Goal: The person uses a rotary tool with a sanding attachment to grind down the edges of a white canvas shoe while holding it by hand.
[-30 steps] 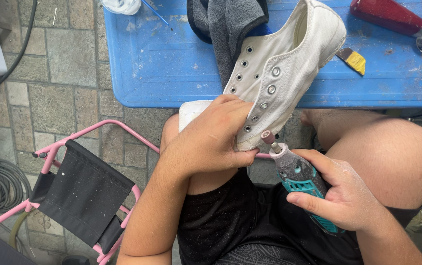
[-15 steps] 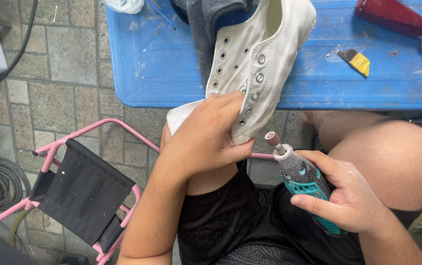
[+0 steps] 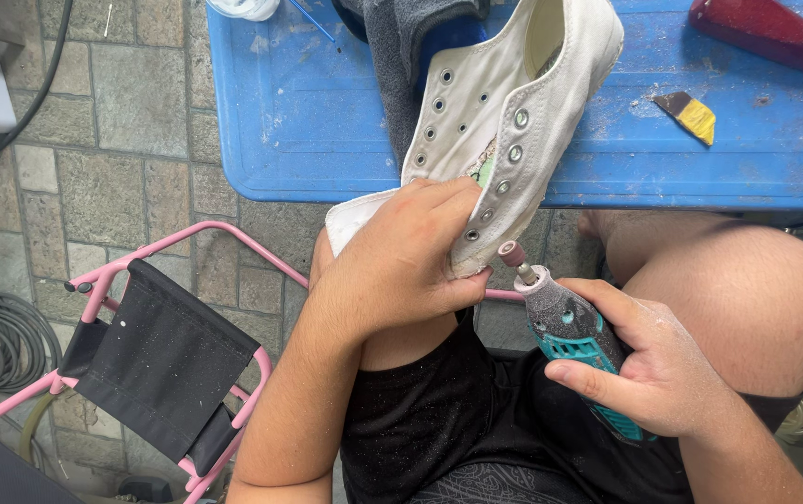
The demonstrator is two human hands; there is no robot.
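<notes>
Our left hand grips the white shoe overhanging the blue worktop edge, long axis running up-right; right hand clasps rotary tool, tip just beside shoe.

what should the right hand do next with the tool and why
Probably ease the tool in the right hand up so its tip meets the shoe edge: the tip sits just short of it, and the left hand braces the shoe.

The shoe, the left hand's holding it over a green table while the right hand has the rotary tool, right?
Not quite: the head view shows the table is blue. The left hand does hold the shoe, and the right hand has the rotary tool.
</notes>
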